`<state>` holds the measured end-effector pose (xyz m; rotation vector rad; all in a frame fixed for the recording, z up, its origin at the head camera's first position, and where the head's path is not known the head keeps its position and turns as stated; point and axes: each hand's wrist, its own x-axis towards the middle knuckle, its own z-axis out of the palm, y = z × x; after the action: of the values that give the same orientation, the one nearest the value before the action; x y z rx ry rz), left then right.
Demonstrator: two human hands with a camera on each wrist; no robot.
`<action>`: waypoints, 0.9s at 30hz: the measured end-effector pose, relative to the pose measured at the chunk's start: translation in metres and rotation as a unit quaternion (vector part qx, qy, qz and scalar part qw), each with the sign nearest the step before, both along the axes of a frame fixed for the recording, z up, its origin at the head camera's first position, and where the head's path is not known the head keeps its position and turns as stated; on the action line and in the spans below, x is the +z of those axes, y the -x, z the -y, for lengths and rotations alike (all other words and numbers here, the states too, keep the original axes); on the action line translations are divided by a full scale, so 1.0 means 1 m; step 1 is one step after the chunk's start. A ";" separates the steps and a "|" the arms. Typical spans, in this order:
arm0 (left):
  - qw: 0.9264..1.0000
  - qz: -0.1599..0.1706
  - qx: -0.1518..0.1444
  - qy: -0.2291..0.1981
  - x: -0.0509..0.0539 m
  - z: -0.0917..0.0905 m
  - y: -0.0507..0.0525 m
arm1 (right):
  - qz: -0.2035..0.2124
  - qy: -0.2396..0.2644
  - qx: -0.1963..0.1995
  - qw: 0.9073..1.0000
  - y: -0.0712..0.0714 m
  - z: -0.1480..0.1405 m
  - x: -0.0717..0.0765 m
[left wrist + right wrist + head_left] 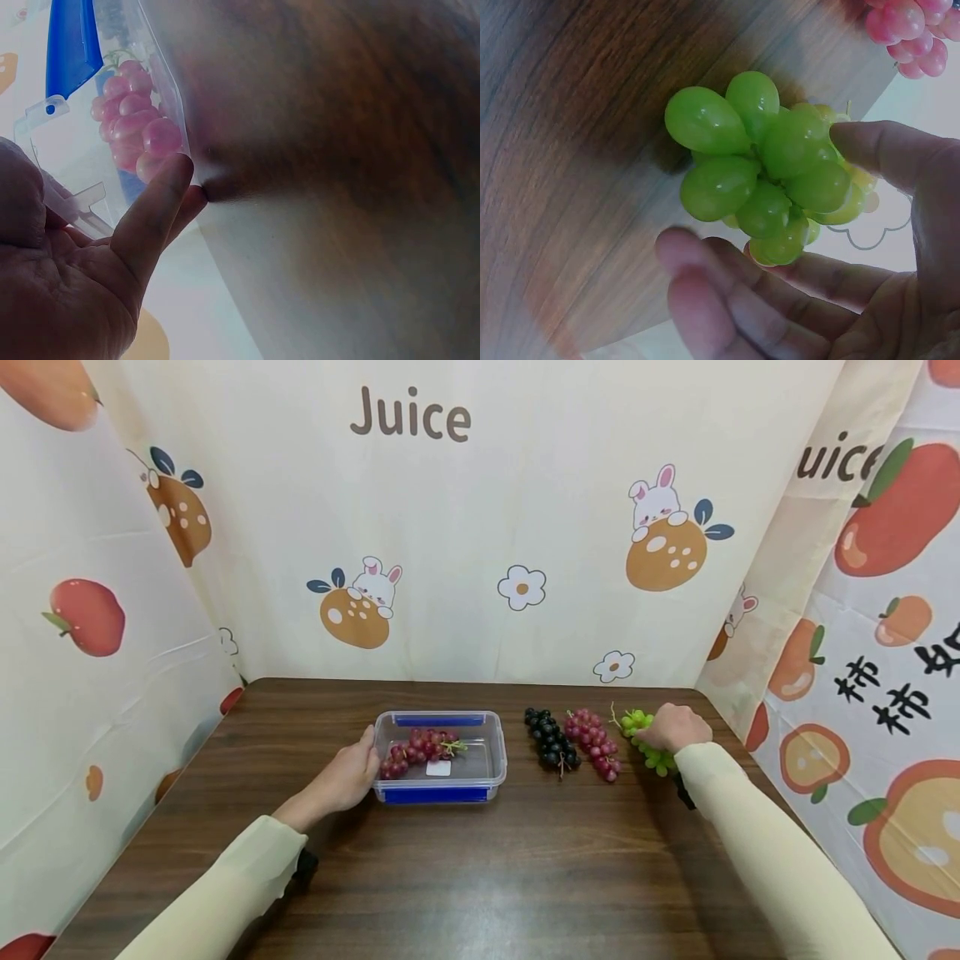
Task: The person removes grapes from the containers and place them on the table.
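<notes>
A clear plastic food container (486, 768) with blue latches stands on the table, a bunch of red grapes (429, 745) lying in its left half. My left hand (349, 774) rests against the container's left end; the left wrist view shows straight fingers (154, 214) touching its wall. At the right, my right hand (677, 728) holds a bunch of green grapes (657, 758). In the right wrist view, the thumb presses one side of the green grapes (765, 169), and curled fingers (817, 281) lie along the other.
Between the container and the green grapes lie a bunch of black grapes (551, 739) and another bunch of red grapes (592, 739). Fruit-printed curtains (450, 527) hang behind and beside the brown wooden table (480, 877).
</notes>
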<state>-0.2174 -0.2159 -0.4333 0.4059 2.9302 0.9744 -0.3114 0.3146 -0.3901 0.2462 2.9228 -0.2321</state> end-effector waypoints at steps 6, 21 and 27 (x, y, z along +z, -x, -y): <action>1.000 0.005 0.003 0.004 0.000 0.001 0.000 | -0.001 -0.018 0.011 1.000 -0.001 0.003 0.004; 1.000 0.000 0.003 0.004 -0.002 -0.001 0.002 | -0.092 -0.017 0.007 0.996 -0.006 0.016 0.014; 1.000 -0.009 0.003 0.006 -0.002 0.000 0.002 | -0.136 -0.021 0.019 0.990 -0.005 0.018 0.015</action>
<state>-0.2192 -0.2160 -0.4357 0.4082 2.9529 0.9583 -0.3065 0.2962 -0.3751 0.1781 3.2016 -0.2126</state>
